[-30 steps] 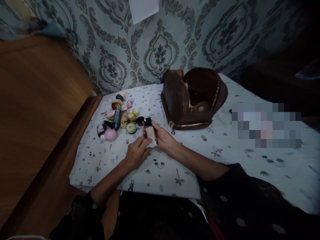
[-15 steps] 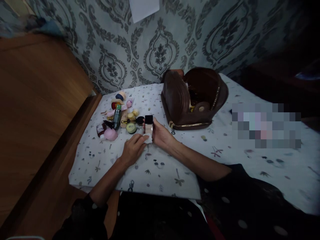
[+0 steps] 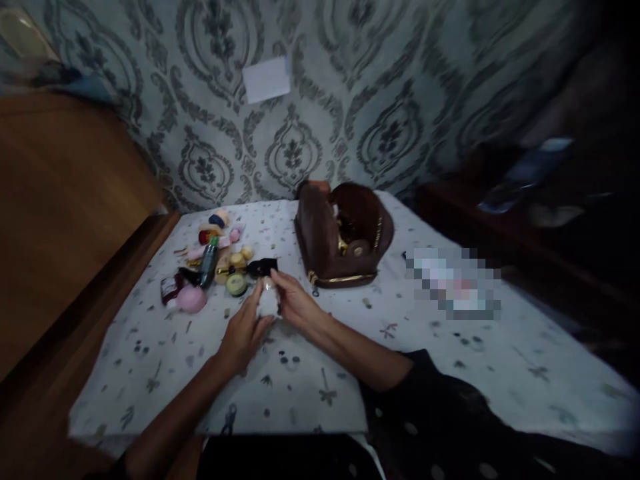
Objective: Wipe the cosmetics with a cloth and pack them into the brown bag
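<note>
My right hand [image 3: 299, 303] grips a small foundation bottle [image 3: 271, 283] with a square black cap, fingers near its neck. Closed on a crumpled white tissue [image 3: 268, 304], my left hand [image 3: 243, 335] presses it against the front of the bottle. The tissue covers most of the beige glass. Just left of the bottle lie a round yellow-green jar [image 3: 236, 285], a green bottle [image 3: 209, 263], a pink sponge-like piece [image 3: 192, 299] and a dark red bottle [image 3: 171, 288]. Motion blur softens the finger edges.
A brown zip bag [image 3: 320, 240] stands open behind my right hand. The patterned white cloth [image 3: 300, 400] covers the table. To the left rises a wooden cabinet [image 3: 65, 213]. A blurred-out item [image 3: 453, 283] lies at the right. Patterned curtain fabric [image 3: 290, 147] hangs behind.
My head view has tilted up and turned right. My left hand's tissue now covers more of the bottle's front, and the bottle's cap appears tilted back.
</note>
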A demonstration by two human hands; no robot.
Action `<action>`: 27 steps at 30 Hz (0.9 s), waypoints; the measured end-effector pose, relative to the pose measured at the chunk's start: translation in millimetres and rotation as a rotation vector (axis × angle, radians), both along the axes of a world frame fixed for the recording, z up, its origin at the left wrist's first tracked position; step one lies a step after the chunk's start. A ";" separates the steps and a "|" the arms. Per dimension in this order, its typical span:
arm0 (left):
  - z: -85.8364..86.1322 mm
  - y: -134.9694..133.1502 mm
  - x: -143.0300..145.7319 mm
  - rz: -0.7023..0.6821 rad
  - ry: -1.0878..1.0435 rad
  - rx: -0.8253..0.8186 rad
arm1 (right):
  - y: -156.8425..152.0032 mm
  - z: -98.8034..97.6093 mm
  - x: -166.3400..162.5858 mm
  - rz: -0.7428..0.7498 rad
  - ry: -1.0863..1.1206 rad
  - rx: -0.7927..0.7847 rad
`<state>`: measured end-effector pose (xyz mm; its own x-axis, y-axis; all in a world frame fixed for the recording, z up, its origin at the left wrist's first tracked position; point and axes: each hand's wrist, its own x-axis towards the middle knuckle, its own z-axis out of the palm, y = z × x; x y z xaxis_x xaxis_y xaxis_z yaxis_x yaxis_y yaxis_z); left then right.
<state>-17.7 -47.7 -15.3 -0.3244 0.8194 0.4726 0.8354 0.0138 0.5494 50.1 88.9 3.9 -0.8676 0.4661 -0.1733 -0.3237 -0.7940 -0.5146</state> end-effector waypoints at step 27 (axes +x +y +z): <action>34.6 37.7 -2.7 -0.131 -1.263 -0.204 | 64.6 107.5 99.4 0.324 -0.184 1.231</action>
